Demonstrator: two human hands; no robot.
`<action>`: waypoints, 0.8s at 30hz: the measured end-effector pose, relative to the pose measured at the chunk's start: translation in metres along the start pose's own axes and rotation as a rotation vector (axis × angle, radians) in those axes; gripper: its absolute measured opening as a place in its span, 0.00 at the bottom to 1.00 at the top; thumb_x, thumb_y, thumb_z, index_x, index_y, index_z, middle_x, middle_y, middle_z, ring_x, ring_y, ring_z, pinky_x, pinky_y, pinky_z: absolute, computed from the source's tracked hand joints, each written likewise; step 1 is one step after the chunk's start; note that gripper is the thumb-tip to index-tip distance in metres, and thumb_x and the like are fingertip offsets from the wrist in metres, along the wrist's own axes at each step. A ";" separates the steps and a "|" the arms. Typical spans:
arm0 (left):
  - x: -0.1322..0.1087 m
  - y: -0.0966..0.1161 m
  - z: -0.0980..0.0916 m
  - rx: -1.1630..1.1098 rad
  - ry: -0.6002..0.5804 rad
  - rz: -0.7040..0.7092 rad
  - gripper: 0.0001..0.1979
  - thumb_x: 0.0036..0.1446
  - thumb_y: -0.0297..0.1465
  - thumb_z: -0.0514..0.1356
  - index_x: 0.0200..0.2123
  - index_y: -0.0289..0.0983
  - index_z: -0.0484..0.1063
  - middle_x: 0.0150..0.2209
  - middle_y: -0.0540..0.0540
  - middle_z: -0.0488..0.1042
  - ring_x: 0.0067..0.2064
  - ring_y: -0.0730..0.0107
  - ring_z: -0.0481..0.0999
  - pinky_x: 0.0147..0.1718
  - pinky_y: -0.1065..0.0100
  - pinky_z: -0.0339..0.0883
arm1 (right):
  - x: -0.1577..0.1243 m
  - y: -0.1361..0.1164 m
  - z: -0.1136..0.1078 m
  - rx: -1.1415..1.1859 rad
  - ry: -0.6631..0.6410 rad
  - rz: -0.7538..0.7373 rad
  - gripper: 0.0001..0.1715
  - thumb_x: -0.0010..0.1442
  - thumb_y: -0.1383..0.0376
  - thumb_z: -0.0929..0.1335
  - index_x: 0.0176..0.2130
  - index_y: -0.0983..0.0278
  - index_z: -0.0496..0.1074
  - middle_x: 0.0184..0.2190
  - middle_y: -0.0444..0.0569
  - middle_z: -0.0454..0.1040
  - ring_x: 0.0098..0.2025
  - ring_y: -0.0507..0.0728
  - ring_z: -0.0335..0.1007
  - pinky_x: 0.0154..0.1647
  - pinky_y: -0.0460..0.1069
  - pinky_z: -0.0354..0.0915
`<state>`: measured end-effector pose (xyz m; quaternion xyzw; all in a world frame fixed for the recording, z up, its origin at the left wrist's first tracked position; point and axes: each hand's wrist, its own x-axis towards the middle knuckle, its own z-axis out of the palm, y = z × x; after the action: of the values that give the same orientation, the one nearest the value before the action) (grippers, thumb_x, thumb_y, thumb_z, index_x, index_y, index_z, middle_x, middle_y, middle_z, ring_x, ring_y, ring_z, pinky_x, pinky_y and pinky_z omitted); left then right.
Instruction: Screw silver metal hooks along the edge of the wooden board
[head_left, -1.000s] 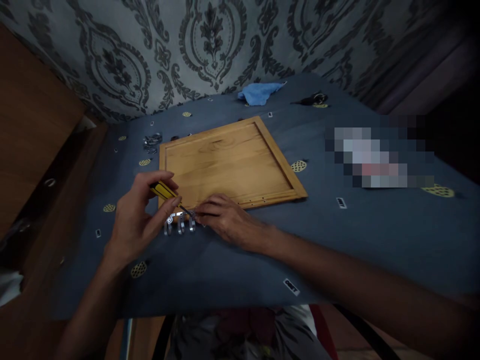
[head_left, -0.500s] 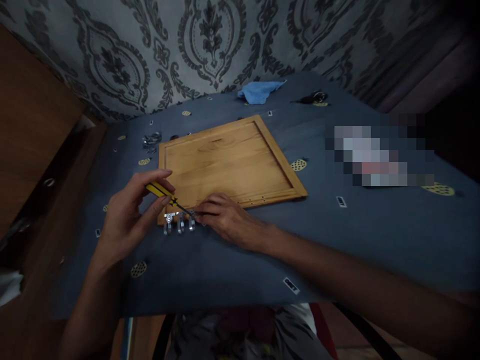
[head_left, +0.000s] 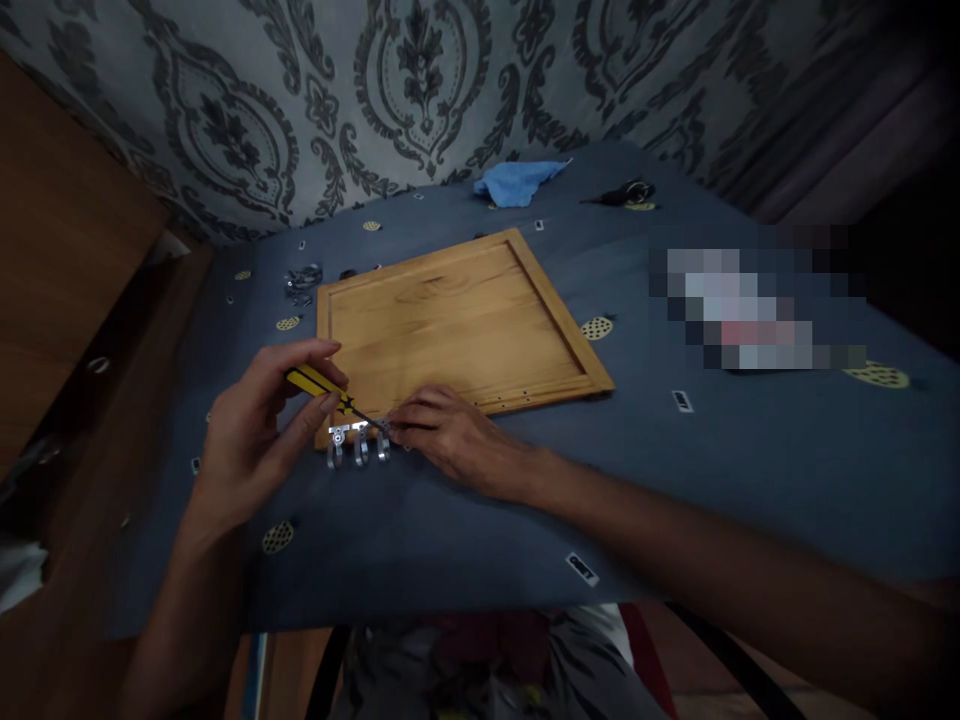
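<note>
In the head view, the person's left hand is gripping a yellow-and-black screwdriver, its thumb and fingers closing around the handle. The shaft is slanting down toward the right, its tip ending at a row of 3 silver metal hooks. The hooks are sitting along the near edge of a framed wooden panel, at its left end, their curved parts jutting out over the near side. The right hand is resting at that same edge, its bent fingers bunching together beside the right-hand hook; whether they are clamping it, I cannot tell. To the right of this hand, small dark marks are dotting the panel's near edge.

The panel is lying flat on a blue tablecloth. Beyond its far left corner, more metal pieces are lying in a small heap. A light-blue cloth is lying crumpled on the far side, and a black object is lying just to its right.
</note>
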<state>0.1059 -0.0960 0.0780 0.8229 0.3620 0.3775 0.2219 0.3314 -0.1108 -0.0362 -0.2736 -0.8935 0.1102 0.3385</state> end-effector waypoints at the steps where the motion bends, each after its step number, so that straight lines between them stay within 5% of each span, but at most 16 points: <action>1: 0.000 0.000 0.000 -0.001 -0.008 0.001 0.19 0.64 0.28 0.65 0.57 0.46 0.73 0.43 0.48 0.78 0.44 0.68 0.80 0.44 0.68 0.75 | 0.000 0.000 0.000 0.003 0.004 -0.002 0.13 0.68 0.74 0.68 0.50 0.65 0.79 0.49 0.56 0.81 0.51 0.61 0.70 0.53 0.57 0.68; 12: 0.000 -0.002 -0.002 0.096 -0.064 0.026 0.19 0.67 0.30 0.63 0.59 0.47 0.72 0.45 0.46 0.78 0.45 0.62 0.80 0.43 0.61 0.74 | 0.000 0.001 0.003 0.003 0.044 -0.017 0.12 0.70 0.72 0.66 0.48 0.66 0.79 0.48 0.55 0.82 0.49 0.61 0.70 0.52 0.57 0.69; 18: 0.003 0.003 0.002 0.188 0.033 0.091 0.15 0.63 0.32 0.68 0.52 0.49 0.78 0.43 0.49 0.78 0.43 0.63 0.78 0.41 0.62 0.73 | -0.002 0.002 0.004 0.008 0.039 -0.009 0.13 0.69 0.72 0.68 0.51 0.65 0.79 0.50 0.55 0.81 0.51 0.61 0.70 0.54 0.58 0.68; 24: 0.006 0.001 0.002 0.032 0.024 -0.004 0.19 0.61 0.31 0.69 0.55 0.47 0.76 0.46 0.49 0.78 0.43 0.67 0.80 0.43 0.66 0.76 | 0.000 0.001 0.003 -0.002 0.030 -0.008 0.12 0.69 0.73 0.68 0.49 0.66 0.79 0.48 0.55 0.82 0.50 0.61 0.70 0.53 0.57 0.68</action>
<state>0.1107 -0.0925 0.0804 0.8212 0.3722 0.3809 0.2051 0.3299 -0.1104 -0.0388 -0.2719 -0.8896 0.1041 0.3519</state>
